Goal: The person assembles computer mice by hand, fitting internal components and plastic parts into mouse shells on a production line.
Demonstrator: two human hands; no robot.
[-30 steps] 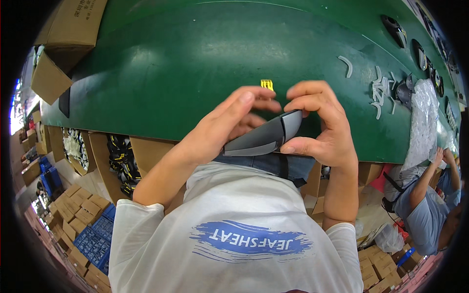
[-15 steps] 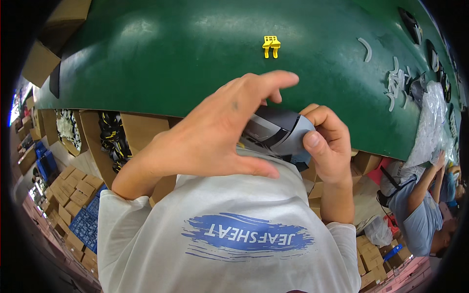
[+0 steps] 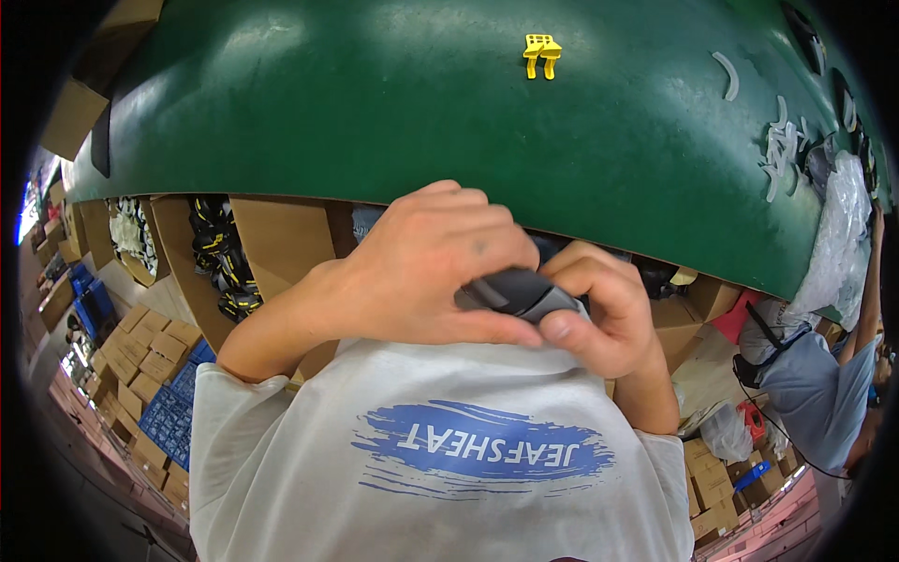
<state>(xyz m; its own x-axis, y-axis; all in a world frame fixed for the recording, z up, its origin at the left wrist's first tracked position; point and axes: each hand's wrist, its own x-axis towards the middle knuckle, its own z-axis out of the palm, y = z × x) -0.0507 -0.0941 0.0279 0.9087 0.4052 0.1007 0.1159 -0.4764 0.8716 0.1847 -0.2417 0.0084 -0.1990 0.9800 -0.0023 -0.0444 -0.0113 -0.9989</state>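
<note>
Close to my shirt, just off the table's near edge, I have a curved grey and black plastic housing (image 3: 517, 294). My left hand (image 3: 435, 267) closes round its left end, fingers curled over the top and thumb stretched along the lower side. At the other end my right hand (image 3: 609, 314) pinches the grey tip between thumb and bent fingers. Both hands hide much of the housing, so its full shape cannot be made out. Far from the hands, a yellow two-pronged plastic piece (image 3: 541, 56) lies on the green table (image 3: 375, 112).
Curved translucent strips (image 3: 779, 150) and crumpled clear plastic film (image 3: 833, 234) lie at the table's right. Under its near edge, an open carton (image 3: 276, 239) stands beside black and yellow parts (image 3: 220, 258). Another person (image 3: 815, 393) is at the right.
My left hand has come down and closed on the housing, its fingers no longer spread. The housing has tilted and moved nearer my body. The table scene has shifted slightly up and right.
</note>
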